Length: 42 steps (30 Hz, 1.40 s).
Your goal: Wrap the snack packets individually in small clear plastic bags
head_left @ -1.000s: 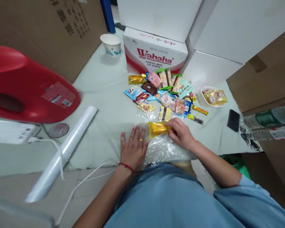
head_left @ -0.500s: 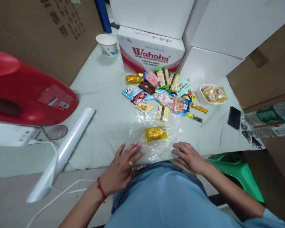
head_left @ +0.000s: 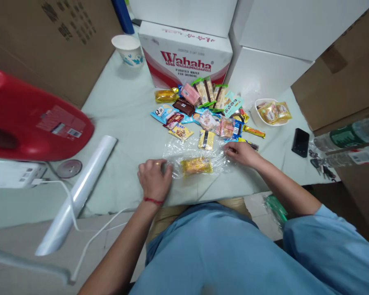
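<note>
A yellow-wrapped snack (head_left: 197,166) lies on the table with clear plastic wrap (head_left: 219,164) under it and over it, dulling its look. My left hand (head_left: 154,179), with a ring and a red string bracelet at the wrist, is at the film's left edge, fingers curled on it. At the right edge my right hand (head_left: 242,153) pinches the film, its fingertips close together. Just beyond the film lies a small yellow packet with a dark band (head_left: 206,139). Behind it spreads a heap of packaged snacks, among them a pink packet (head_left: 190,94) and a brown packet (head_left: 183,107).
A roll of film (head_left: 80,192) lies left, beside a white cable and a red plastic object (head_left: 33,119). A paper cup (head_left: 129,51) and a Wahaha box (head_left: 184,59) stand behind. On the right are a white bowl (head_left: 256,116), a phone (head_left: 300,142), keys and bottles.
Both hands have moved forward from the table's near edge, and their fingers have closed. The film's near part now lies folded over the yellow snack. The view has shifted slightly.
</note>
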### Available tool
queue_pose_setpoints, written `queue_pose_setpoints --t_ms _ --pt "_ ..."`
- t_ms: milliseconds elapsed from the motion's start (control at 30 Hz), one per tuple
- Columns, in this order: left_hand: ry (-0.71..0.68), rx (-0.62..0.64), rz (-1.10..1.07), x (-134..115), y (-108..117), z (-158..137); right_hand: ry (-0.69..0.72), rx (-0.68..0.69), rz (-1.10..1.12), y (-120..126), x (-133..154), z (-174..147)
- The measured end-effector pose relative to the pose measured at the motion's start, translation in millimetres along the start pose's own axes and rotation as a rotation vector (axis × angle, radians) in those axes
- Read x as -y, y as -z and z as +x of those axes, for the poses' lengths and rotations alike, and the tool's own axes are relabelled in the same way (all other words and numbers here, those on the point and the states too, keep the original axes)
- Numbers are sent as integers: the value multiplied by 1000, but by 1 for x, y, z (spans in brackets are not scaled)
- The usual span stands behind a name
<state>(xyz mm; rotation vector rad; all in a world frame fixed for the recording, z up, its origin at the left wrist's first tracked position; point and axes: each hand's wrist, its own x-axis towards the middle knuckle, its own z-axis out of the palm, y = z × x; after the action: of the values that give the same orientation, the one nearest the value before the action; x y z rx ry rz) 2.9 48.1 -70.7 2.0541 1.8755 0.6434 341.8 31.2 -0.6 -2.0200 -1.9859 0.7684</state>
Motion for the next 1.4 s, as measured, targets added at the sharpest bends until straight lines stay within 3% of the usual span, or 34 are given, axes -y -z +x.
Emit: queue_pose_setpoints --t_ms 100,167,300,433,533,633,733,800,900,1000,1067,1233,1333,1400 --pt "85 -101 -3 2 -6 0 24 -116 -288 9 14 19" --pt "118 -153 -56 7 -6 -2 117 -158 -314 9 29 30" --pt "77 -257 -134 4 -3 -6 247 -104 -304 -12 63 59" --pt "25 -171 -55 -14 -8 -6 240 0 -368 -35 82 90" --pt "75 -51 10 -23 -15 -5 262 110 -342 -34 88 99" --pt "117 -22 27 -25 -21 -3 436 133 -316 -24 92 82" --pt "118 -40 15 -21 -22 -1 630 192 -397 -25 96 44" --pt "102 -71 -35 -16 -20 1 682 244 -491 -33 96 16" --pt "78 -65 -200 -5 -13 3 657 240 -573 -50 90 -13" --pt "101 49 -412 4 -3 4 597 207 -557 -62 84 -23" --pt "45 123 -486 3 5 6 581 181 -529 -67 81 -24" --pt "-226 239 -389 -14 12 18 578 163 -474 -70 80 -23" --pt "-267 330 -369 -17 10 26 562 182 -407 -69 77 -21" --pt "-257 302 -422 -12 10 26 552 191 -329 -69 74 -20"
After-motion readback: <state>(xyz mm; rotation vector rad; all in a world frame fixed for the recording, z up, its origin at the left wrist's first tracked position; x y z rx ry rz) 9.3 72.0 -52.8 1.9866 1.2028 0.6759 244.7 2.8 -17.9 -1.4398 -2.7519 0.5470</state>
